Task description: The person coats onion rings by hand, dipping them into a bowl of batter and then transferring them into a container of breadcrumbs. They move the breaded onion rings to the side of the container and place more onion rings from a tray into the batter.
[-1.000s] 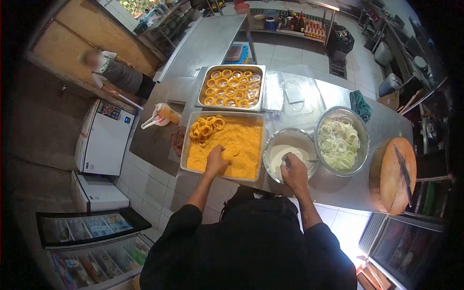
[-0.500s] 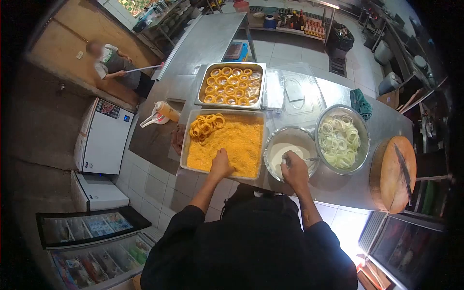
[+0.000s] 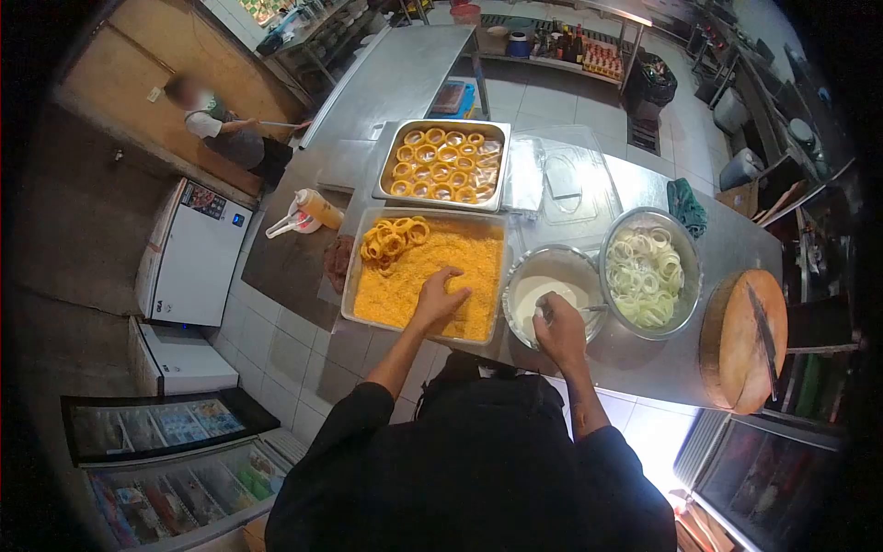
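Observation:
My left hand (image 3: 440, 302) is over the tub of orange breadcrumbs (image 3: 478, 258), its thumb and fingers apart and nothing visible in them. Coated onion rings (image 3: 394, 239) lie piled in the tub's far left corner. Above the steel bowl of white batter (image 3: 526, 299), my right hand (image 3: 559, 324) has its fingers closed, with white on the fingertips. What they hold, if anything, I cannot make out. A metal utensil handle (image 3: 594, 308) shows beside that hand, near the bowl's right rim. Raw onion rings (image 3: 648, 276) fill a larger bowl on the right.
Rows of coated rings sit in a steel tray (image 3: 504, 166) behind the tub. A knife (image 3: 763, 331) rests on a round wooden board (image 3: 731, 354) at far right. Beside the tub's left stands a squeeze bottle (image 3: 319, 210). Another person (image 3: 225, 129) stands at far left holding a stick.
My left hand has moved up and right over the crumbs, its fingers spreading. The right hand stays nearly in place above the batter. The other person has shifted and lowered the stick.

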Available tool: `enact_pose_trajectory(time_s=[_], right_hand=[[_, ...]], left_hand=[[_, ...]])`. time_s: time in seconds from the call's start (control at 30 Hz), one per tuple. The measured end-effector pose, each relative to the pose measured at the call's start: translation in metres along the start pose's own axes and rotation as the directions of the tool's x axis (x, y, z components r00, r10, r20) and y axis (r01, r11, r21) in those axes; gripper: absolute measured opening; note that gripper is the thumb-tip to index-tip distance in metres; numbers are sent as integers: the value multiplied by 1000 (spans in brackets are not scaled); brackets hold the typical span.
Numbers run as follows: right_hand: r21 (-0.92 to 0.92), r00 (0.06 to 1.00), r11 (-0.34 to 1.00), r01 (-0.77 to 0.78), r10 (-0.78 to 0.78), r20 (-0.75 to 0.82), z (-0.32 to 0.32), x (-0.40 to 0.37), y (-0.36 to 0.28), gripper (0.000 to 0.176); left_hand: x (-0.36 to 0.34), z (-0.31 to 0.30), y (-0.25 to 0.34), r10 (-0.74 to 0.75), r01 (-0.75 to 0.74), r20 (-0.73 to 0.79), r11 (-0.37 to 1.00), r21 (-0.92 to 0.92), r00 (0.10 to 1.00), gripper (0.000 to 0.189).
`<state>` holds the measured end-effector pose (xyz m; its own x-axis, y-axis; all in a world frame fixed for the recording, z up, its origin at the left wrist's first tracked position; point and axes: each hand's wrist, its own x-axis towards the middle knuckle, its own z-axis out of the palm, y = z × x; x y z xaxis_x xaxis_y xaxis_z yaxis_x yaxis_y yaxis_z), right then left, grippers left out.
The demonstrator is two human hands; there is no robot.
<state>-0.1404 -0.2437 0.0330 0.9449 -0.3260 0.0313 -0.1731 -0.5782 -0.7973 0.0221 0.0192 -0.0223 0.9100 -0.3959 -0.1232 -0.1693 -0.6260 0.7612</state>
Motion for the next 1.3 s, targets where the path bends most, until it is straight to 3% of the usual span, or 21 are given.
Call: enact_pose_trajectory(time_s=[0.07, 0.2, 0.23, 0.27, 0.47, 0.6, 0.67, 0.7, 0.73, 0.77, 0.83, 0.9, 0.93, 1.0, 1.03, 1.13, 1.17, 1.23, 1.3], right_hand=[[-5, 1000, 1000, 6, -6, -21, 1, 0, 2, 23], [-3, 1000, 1000, -21, 21, 7, 0, 0, 3, 23], [-1, 1000, 1000, -26, 26, 3, 0, 0, 3, 23], [1, 1000, 1000, -31, 31, 1, 0, 0, 2, 23], [-1, 1000, 1000, -25, 25, 6, -1, 0, 0, 23], [-13, 1000, 1000, -18, 18, -3, 2, 1, 3, 23], [-8, 1000, 1000, 4, -4, -15, 3, 0, 6, 24], [-10, 1000, 1000, 2, -2, -19, 1, 1, 5, 24], [30, 1000, 999, -17, 17, 25, -2, 2, 3, 24], [68, 997, 997, -42, 38, 68, -4, 1, 2, 24], [17, 998, 999, -44, 44, 35, -7, -2, 4, 25], [-32, 999, 999, -43, 43, -6, -9, -1, 8, 26], [-129, 998, 990, -55, 56, 6, -9, -1, 9, 27], [-228, 997, 971, -73, 79, 14, -10, -1, 10, 28], [-291, 999, 956, -38, 47, 24, -9, 0, 9, 29], [-415, 1000, 910, 27, -21, 21, -11, 9, 3, 30], [-475, 998, 879, 52, -59, 1, -12, 13, 2, 28], [-571, 992, 817, 77, -123, -42, -14, 21, 9, 26], [-660, 982, 746, 87, -177, -70, -13, 28, 22, 24]], left_hand=[[0, -2, 10, -231, 289, 218, 912, -292, 948, 60], [-1, -3, 0, -164, 200, 137, 926, -320, 977, 56], [-8, -9, 13, -46, 44, -29, 996, -78, 998, 58], [-16, -13, 23, 110, -79, -158, 978, 192, 981, 60], [-39, -6, 26, 120, -45, -128, 879, 475, 984, 56], [-34, -2, 10, 163, -63, -158, 862, 503, 974, 56], [-21, -4, -4, -69, 101, -218, 985, 137, 974, 56], [-10, -12, -10, -66, 97, -215, 986, 136, 974, 56], [2, -25, -16, -246, 229, -45, 945, -232, 968, 55], [11, -35, -23, -346, 389, 184, 752, -533, 920, 55], [24, -44, -28, -301, 215, -201, 907, -362, 932, 52], [42, -49, -33, -181, 121, -539, 982, -146, 823, 53], [47, -57, -19, -171, 113, -529, 983, -141, 831, 53], [55, -74, 9, -140, 272, -619, 954, 123, 772, 48], [60, -79, 13, -141, 271, -615, 955, 122, 776, 48], [67, -84, 19, -14, 150, -480, 958, 246, 877, 46], [64, -81, 20, -16, 151, -479, 958, 245, 878, 46], [56, -73, 24, 104, 119, -445, 888, 444, 889, 44], [42, -64, 27, 137, 77, -422, 888, 453, 896, 44]])
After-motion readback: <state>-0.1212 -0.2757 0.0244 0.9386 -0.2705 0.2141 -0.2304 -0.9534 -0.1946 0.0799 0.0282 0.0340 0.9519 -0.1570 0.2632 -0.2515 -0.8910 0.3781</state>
